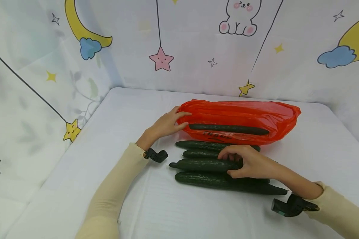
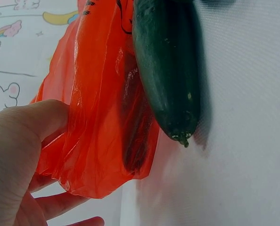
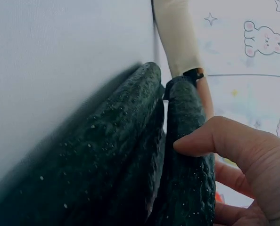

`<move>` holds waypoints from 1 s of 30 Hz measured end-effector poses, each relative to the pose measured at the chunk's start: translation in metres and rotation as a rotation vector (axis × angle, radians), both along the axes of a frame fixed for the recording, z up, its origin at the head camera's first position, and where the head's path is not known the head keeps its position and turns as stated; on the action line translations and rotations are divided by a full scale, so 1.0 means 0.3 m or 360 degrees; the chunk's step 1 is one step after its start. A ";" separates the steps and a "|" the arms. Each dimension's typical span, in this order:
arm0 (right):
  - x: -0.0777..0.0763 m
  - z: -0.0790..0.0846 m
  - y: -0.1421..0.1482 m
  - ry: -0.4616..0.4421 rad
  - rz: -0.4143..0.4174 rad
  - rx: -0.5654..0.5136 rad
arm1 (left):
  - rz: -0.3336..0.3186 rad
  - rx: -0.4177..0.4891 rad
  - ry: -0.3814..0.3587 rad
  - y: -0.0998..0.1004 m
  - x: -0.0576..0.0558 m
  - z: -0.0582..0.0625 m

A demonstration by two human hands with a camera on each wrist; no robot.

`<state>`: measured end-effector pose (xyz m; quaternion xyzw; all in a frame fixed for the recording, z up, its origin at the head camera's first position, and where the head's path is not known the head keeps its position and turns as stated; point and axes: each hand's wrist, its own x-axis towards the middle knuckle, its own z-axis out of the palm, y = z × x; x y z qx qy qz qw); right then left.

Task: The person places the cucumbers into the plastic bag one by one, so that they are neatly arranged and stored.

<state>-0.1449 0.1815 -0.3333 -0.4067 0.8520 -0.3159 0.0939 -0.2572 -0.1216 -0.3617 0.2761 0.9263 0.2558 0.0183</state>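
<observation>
My right hand [image 1: 252,162] grips a long dark green cucumber [image 1: 200,165] near its right end, thumb on the near side and fingers over the far side. In the right wrist view, the thumb [image 3: 196,142] presses along that cucumber's skin. Several other cucumbers [image 1: 206,178] lie side by side around it. At the left end of a red plastic bag [image 1: 242,111], my left hand [image 1: 167,123] holds the plastic between thumb and fingers. One cucumber [image 1: 227,128] is at the bag, and the left wrist view shows a dark cucumber shape [image 2: 135,122] through the red film.
A white-covered table [image 1: 155,205] carries everything. Behind it hangs a pale cloth backdrop [image 1: 191,33] printed with stars, moons and a bear. Dark cameras are strapped to the left wrist [image 1: 155,155] and right wrist [image 1: 293,205].
</observation>
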 end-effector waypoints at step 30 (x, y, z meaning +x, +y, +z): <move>-0.050 0.137 -0.019 0.0311 0.0006 -0.0126 | -0.0011 0.0005 -0.0009 -0.001 -0.006 0.000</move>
